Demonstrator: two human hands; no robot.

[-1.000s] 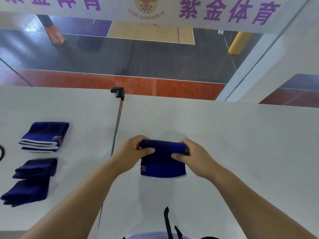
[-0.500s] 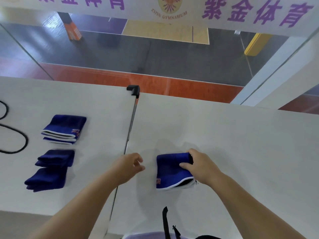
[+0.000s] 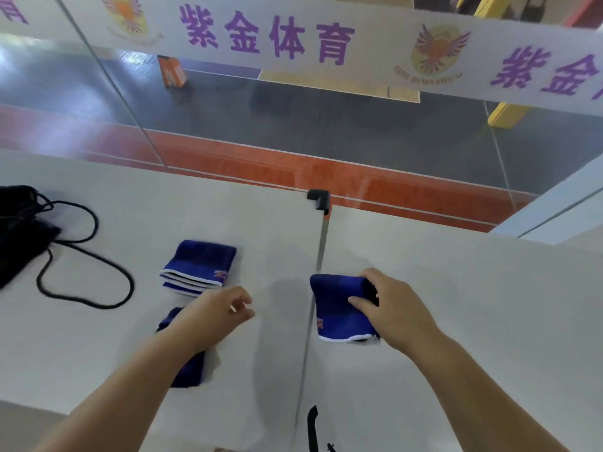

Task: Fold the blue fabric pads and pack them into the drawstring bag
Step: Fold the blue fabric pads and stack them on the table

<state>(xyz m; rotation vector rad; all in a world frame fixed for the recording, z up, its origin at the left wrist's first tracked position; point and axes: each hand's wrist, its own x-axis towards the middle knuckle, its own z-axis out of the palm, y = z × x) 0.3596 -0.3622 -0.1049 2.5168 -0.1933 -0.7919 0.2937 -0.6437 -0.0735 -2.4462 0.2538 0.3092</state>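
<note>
Two white tabletops are filling the lower half of the frame, the left table [image 3: 98,337] and the right table [image 3: 473,305] butting together along a thin seam that is running up the middle to a black corner guard [image 3: 319,198]. Beyond the tables, a glass partition [image 3: 293,125] is showing a gym floor in grey and orange-red, and a white banner [image 3: 326,44] with purple characters and a winged emblem is stretching across the top of the frame.

At the centre right, the right hand [image 3: 396,309] is gripping a folded blue pad [image 3: 336,308] with a white edge, thumb pressing on its top face and fingers wrapping its right side; the pad is sitting on the right table just beside the seam. The left hand [image 3: 217,313] is hovering at centre left over the left table, loosely curled and holding nothing, well apart from that pad.

Just above the left hand in the frame, a stack of folded blue pads [image 3: 199,267] is lying on the left table, white edges facing the viewer. Another dark blue pad [image 3: 189,370] is lying partly hidden under the left forearm. At the far left edge, the black drawstring bag [image 3: 18,230] is lying flat, its cord [image 3: 107,272] looping out across the tabletop toward the stack. A black strap [image 3: 312,425] is showing at the bottom edge.
</note>
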